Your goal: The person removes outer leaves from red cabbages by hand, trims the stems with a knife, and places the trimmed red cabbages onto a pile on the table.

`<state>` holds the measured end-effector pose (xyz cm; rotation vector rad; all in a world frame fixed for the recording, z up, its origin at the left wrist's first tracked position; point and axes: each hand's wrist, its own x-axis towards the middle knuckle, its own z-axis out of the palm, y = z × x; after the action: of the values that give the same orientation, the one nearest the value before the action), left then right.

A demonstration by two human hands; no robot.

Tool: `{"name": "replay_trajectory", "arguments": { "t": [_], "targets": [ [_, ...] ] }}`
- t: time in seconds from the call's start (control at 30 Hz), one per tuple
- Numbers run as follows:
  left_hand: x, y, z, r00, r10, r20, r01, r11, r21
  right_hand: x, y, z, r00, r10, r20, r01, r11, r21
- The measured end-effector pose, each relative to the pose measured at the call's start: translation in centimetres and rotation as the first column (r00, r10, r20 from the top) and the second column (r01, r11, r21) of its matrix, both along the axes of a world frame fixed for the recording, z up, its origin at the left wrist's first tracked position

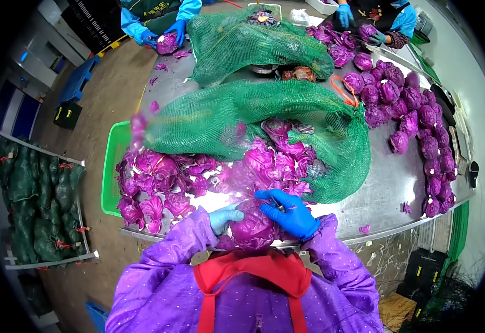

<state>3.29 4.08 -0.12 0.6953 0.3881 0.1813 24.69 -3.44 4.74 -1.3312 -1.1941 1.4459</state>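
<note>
A red cabbage (pixel 253 225) is at the near edge of the metal table, right in front of me. My left hand (pixel 224 218), in a light blue glove, grips its left side. My right hand (pixel 292 215), in a darker blue glove, is closed around a small knife (pixel 277 204); only a short dark and metal part of it shows, and the fingers cover the rest. Loose purple cabbage leaves (pixel 267 166) lie heaped just beyond my hands. Behind them stretches a green mesh sack (pixel 209 119), tied with an orange cord (pixel 345 91).
Trimmed red cabbages (pixel 412 100) are piled and lined up along the table's right side. A green crate (pixel 112 166) stands at the left edge. Another mesh sack (pixel 242 41) lies farther back. Across the table, two co-workers' gloved hands (pixel 178 33) handle cabbages. Filled sacks (pixel 40 202) sit on a cart.
</note>
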Motion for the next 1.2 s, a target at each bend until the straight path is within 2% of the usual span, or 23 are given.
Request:
{"name": "replay_trajectory", "arguments": {
  "t": [0.03, 0.07, 0.1, 0.13, 0.17, 0.2, 0.23, 0.3, 0.33, 0.47, 0.57, 0.7, 0.73, 0.8, 0.83, 0.87, 0.9, 0.97, 1.0, 1.07, 1.1, 1.13, 1.2],
  "targets": [
    [-0.1, -0.1, -0.3, 1.000, -0.002, -0.010, 0.002, 1.000, -0.012, 0.0, -0.1, -0.6, 0.999, -0.035, -0.039, 0.037, 0.998, 0.055],
    [-0.2, -0.5, -0.6, 0.998, 0.044, -0.044, -0.048, 0.996, -0.079, 0.5, -0.1, -0.9, 0.995, -0.063, 0.073, 0.060, 0.997, 0.040],
    [-0.2, -0.9, -0.9, 0.993, 0.088, -0.081, -0.099, 0.985, -0.143, 0.9, 0.3, -1.6, 0.973, -0.207, 0.098, 0.200, 0.976, 0.083],
    [0.0, -1.2, -1.0, 0.985, 0.127, -0.117, -0.149, 0.968, -0.201, 1.7, 0.6, -3.8, 0.934, -0.356, -0.013, 0.356, 0.933, 0.048],
    [0.6, -1.4, -1.0, 0.982, 0.183, -0.045, -0.186, 0.899, -0.396, 2.7, 0.8, -5.4, 0.862, -0.493, -0.116, 0.497, 0.868, 0.000],
    [1.6, -1.4, -0.9, 0.967, 0.254, 0.021, -0.197, 0.797, -0.572, 3.4, 0.6, -3.3, 0.877, -0.479, 0.042, 0.481, 0.876, -0.038],
    [2.4, -1.3, -0.8, 0.939, 0.335, 0.070, -0.182, 0.663, -0.726, 3.5, 0.6, -2.5, 0.887, -0.458, 0.061, 0.460, 0.887, -0.035],
    [3.5, -0.7, -1.1, 0.935, 0.350, 0.062, -0.243, 0.755, -0.609, 3.2, -0.1, -1.9, 0.903, -0.419, 0.097, 0.425, 0.904, -0.043],
    [3.9, -0.6, -0.8, 0.930, 0.357, 0.092, -0.219, 0.735, -0.642, 3.0, -0.2, -2.3, 0.918, -0.393, 0.059, 0.392, 0.920, 0.025],
    [5.1, -0.9, 1.0, 0.937, 0.346, 0.047, -0.254, 0.769, -0.587, 3.1, -0.5, -1.8, 0.911, -0.409, -0.047, 0.407, 0.912, -0.042],
    [5.8, -1.4, 1.4, 0.934, 0.341, 0.107, -0.194, 0.735, -0.649, 3.6, -1.1, -1.9, 0.869, -0.464, -0.170, 0.439, 0.883, -0.166],
    [7.5, -2.3, 2.3, 0.931, 0.349, 0.107, -0.228, 0.784, -0.577, 4.5, -1.5, -1.1, 0.839, -0.518, -0.167, 0.484, 0.850, -0.206],
    [7.7, -2.2, 2.5, 0.941, 0.321, 0.111, -0.177, 0.743, -0.646, 4.6, -1.8, -1.0, 0.846, -0.507, -0.164, 0.476, 0.858, -0.195],
    [9.2, -2.5, 2.3, 0.922, 0.384, 0.054, -0.261, 0.716, -0.648, 5.1, -2.4, -1.3, 0.890, -0.442, -0.116, 0.420, 0.891, -0.173],
    [9.9, -2.5, 2.0, 0.911, 0.412, 0.025, -0.299, 0.702, -0.646, 5.2, -2.6, -2.1, 0.906, -0.413, -0.091, 0.409, 0.911, -0.059],
    [10.1, -2.5, 0.8, 0.925, 0.380, 0.005, -0.308, 0.757, -0.577, 5.0, -2.8, -3.1, 0.920, -0.387, -0.062, 0.390, 0.919, 0.054],
    [9.7, -2.6, -0.3, 0.952, 0.307, -0.009, -0.248, 0.750, -0.613, 4.8, -2.8, -3.5, 0.931, -0.365, -0.028, 0.364, 0.916, 0.166],
    [9.1, -2.7, -1.7, 0.988, 0.153, -0.031, -0.133, 0.716, -0.686, 5.2, -2.9, -2.6, 0.933, -0.352, -0.075, 0.358, 0.926, 0.116],
    [9.5, -3.0, 0.8, 0.976, 0.113, -0.186, -0.200, 0.800, -0.565, 5.8, -3.0, -3.5, 0.928, -0.352, -0.121, 0.363, 0.928, 0.086],
    [9.3, -2.8, 0.6, 0.936, 0.137, -0.323, -0.238, 0.924, -0.298, 7.0, -3.1, -3.8, 0.912, -0.295, -0.286, 0.305, 0.952, -0.009],
    [8.6, -2.6, 0.3, 0.905, 0.167, -0.391, -0.242, 0.958, -0.152, 7.1, -2.9, -4.0, 0.941, -0.257, -0.218, 0.265, 0.964, 0.005],
    [7.8, -1.4, -0.8, 0.942, 0.104, -0.319, -0.188, 0.951, -0.246, 7.1, -2.6, -4.4, 0.965, -0.214, -0.152, 0.219, 0.975, 0.018],
    [7.6, -1.8, -1.3, 0.912, 0.112, -0.394, -0.251, 0.913, -0.322, 6.4, -1.7, -4.6, 0.990, -0.131, -0.052, 0.132, 0.991, 0.010]
  ]
}}
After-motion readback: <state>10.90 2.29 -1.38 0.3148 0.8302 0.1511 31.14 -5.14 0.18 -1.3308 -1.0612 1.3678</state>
